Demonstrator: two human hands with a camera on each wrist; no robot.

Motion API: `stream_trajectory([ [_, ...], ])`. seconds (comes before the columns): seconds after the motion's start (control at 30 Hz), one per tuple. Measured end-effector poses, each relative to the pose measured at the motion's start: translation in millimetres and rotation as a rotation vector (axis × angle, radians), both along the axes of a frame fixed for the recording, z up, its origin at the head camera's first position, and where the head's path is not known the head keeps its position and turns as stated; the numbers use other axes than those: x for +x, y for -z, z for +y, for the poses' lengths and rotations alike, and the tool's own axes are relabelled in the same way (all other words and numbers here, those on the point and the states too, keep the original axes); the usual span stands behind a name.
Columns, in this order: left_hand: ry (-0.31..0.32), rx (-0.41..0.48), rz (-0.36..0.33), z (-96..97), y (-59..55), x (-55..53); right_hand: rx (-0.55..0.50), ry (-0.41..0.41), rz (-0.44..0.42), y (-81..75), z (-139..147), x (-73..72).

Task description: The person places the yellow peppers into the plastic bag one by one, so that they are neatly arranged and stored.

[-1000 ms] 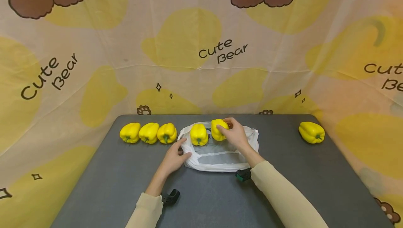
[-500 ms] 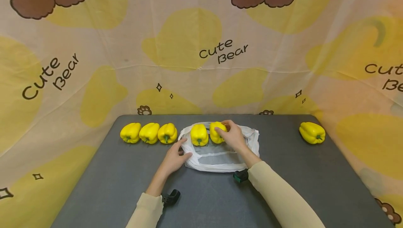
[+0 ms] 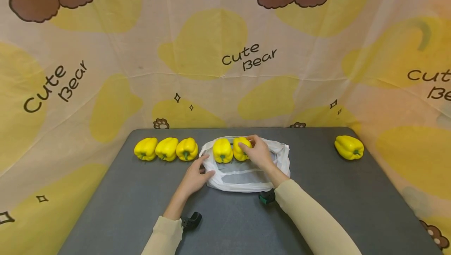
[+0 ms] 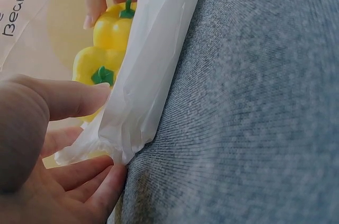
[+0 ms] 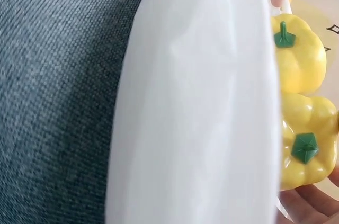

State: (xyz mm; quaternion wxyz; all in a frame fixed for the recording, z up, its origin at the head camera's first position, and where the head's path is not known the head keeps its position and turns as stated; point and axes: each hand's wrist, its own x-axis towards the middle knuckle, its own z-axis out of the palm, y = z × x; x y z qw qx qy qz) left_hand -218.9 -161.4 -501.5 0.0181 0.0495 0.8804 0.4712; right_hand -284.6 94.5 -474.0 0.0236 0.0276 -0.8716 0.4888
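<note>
My right hand (image 3: 260, 152) grips a yellow bell pepper (image 3: 241, 149) by its right side, thumb in front. It is in the mouth of a white plastic bag (image 3: 243, 187), next to another yellow bell pepper (image 3: 222, 151). In the right wrist view the gripped pepper (image 5: 308, 142) touches its neighbour (image 5: 299, 57); both have green stems. My left hand (image 3: 193, 177) touches the bag's left edge, thumb and fingers apart. From the left wrist, the fingers (image 4: 98, 179) rest against the bag's end; the bag's wall (image 4: 153, 49) hides part of both peppers.
Three yellow bell peppers (image 3: 166, 149) stand in a row on the grey table (image 3: 225, 223), left of the bag. One more pepper (image 3: 349, 147) lies near the table's right edge. A patterned cloth (image 3: 211, 102) hangs behind.
My right hand has moved left and slightly down with the bell pepper, bringing it up against the other pepper in the bag. The left hand has stayed at the bag's edge.
</note>
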Motion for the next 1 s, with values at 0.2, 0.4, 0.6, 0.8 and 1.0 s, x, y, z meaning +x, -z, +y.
stream_trajectory([
  [0.2,0.005,-0.002,-0.002,0.8,0.1,0.4,0.018,0.003,-0.014,-1.5,0.7,1.1],
  [0.4,0.003,-0.001,0.003,0.9,-0.7,0.9,0.041,-0.004,-0.007,-5.7,3.4,3.4],
  [0.6,0.004,-0.012,-0.002,0.3,-0.9,0.8,0.089,-0.039,0.016,-16.0,9.3,7.7],
  [0.8,-0.001,-0.022,-0.002,-0.6,-2.3,0.4,0.146,-0.078,0.059,-27.7,17.5,11.4],
  [1.0,0.002,-0.018,-0.004,-0.5,-1.8,0.2,0.168,-0.090,0.073,-33.2,28.2,15.9],
])
